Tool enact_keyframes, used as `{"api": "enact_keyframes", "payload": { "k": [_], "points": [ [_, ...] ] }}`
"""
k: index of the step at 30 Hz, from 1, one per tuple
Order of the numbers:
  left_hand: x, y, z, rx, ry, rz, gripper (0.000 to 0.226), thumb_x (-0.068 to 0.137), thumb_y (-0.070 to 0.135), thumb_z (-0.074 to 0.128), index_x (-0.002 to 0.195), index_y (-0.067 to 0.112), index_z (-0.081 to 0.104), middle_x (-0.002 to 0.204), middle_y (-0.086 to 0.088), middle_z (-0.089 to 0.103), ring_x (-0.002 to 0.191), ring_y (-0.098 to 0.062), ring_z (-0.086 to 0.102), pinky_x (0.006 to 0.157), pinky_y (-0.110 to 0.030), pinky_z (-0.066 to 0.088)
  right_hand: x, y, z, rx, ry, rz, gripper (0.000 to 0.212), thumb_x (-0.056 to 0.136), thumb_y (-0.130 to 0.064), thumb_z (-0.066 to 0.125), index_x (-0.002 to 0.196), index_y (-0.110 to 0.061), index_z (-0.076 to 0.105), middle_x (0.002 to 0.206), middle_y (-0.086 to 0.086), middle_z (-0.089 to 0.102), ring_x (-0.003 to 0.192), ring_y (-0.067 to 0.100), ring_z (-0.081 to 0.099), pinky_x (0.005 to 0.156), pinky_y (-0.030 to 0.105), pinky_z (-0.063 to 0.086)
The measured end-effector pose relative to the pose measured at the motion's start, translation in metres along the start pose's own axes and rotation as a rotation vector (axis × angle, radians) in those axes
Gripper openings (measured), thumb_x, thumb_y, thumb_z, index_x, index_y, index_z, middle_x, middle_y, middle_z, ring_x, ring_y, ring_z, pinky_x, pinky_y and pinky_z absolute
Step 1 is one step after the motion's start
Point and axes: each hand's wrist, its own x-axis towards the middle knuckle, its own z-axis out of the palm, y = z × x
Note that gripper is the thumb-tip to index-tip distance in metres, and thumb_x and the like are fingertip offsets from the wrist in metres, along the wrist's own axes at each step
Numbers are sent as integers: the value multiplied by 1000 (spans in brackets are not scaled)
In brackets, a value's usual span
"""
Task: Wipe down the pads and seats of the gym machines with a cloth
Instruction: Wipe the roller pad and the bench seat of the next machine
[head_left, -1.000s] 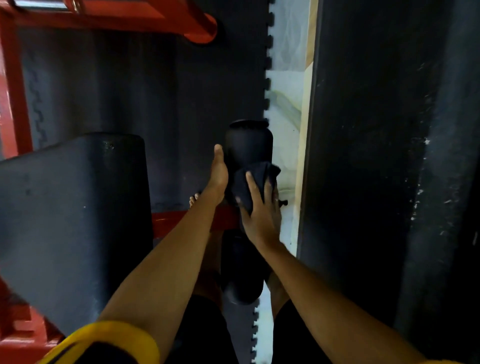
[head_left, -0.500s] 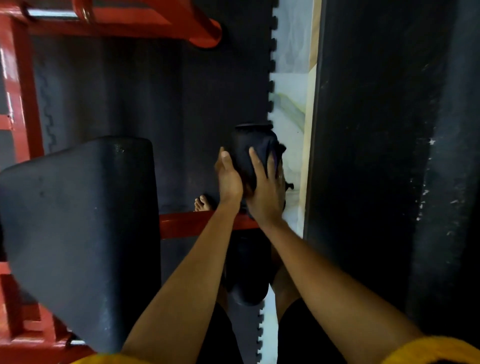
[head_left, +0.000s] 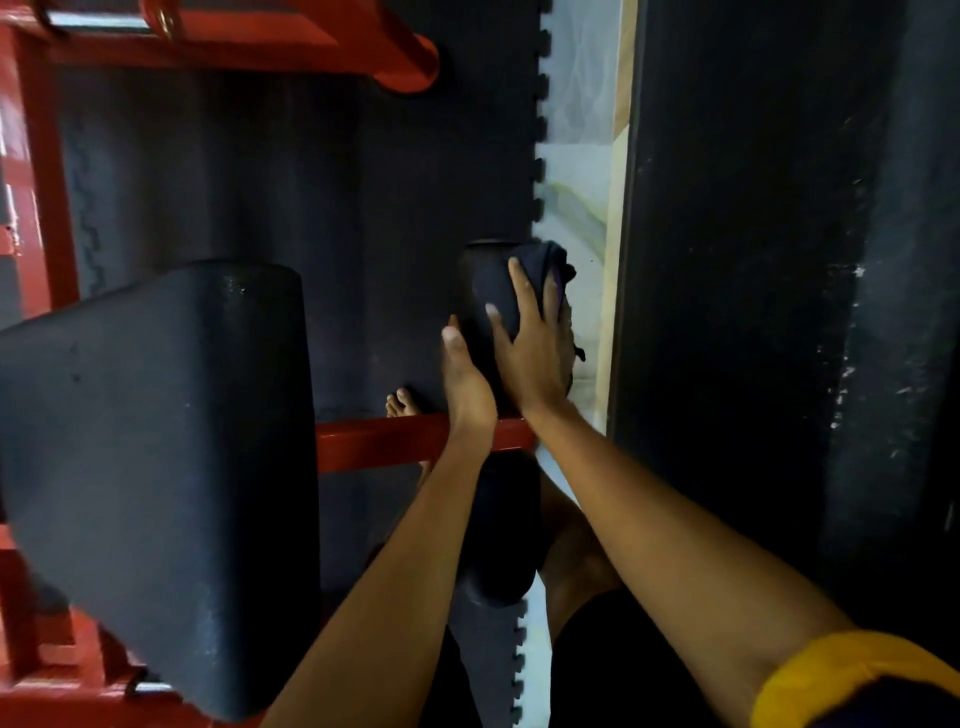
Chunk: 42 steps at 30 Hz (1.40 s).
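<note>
Item: roller pad (head_left: 480, 280), upper half, above the red crossbar (head_left: 379, 441); the cloth (head_left: 543, 270) is now sitting at its far end, having travelled up from near the bar within the last second. The right hand (head_left: 535, 358) is pressing the cloth on, fingers spread; the left hand (head_left: 467, 374) is bracing the roller's left side, flat, fingers seemingly together. Judgement: this half is nearing completion; the lower roller (head_left: 498, 545) and large seat pad (head_left: 156, 467) are probably still waiting.

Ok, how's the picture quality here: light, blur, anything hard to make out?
Head view: dim, so the dark cloth barely separates from the black roller pad; the red frame at top left is smeared by motion; the right hand is fairly sharp; the pale floor strip is brightest.
</note>
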Motion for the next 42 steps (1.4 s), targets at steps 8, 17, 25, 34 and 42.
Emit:
{"api": "enact_keyframes", "payload": {
  "k": [8,17,25,34,42],
  "points": [
    [29,10,-3,62,-104,-182,71,103,63,8,141,22,52,130,4,60,127,-13,52,107,-27,37,-98,41,21,-42,-94,-123,64,102,-57,35,161,-39,21,166,12,19,151,41,23,113,63,37],
    [-16,-26,-12,366,-124,122,78,96,72,17,160,27,22,166,10,19,150,1,16,123,-28,10,22,5,-1,-9,76,-23,59,104,-55,42,158,-34,32,165,13,27,137,42,45,100,52,49],
    [37,6,1,207,-96,48,80,98,69,22,153,14,37,158,-5,39,146,-18,35,122,-36,26,-94,41,29,-48,-85,-70,66,101,-61,37,160,-46,12,167,12,14,153,43,17,113,65,36],
    [5,-13,0,236,-177,169,65,106,56,21,161,20,18,168,6,13,152,-2,11,127,-30,9,-3,8,1,60,57,11,58,102,-51,42,158,-39,30,167,10,20,142,39,36,109,54,39],
    [33,5,-13,83,-57,58,60,108,52,21,159,20,27,163,3,29,149,-10,26,121,-24,17,-45,25,8,65,56,-55,58,104,-50,45,158,-37,29,167,12,21,145,40,35,109,51,41]
  ]
}}
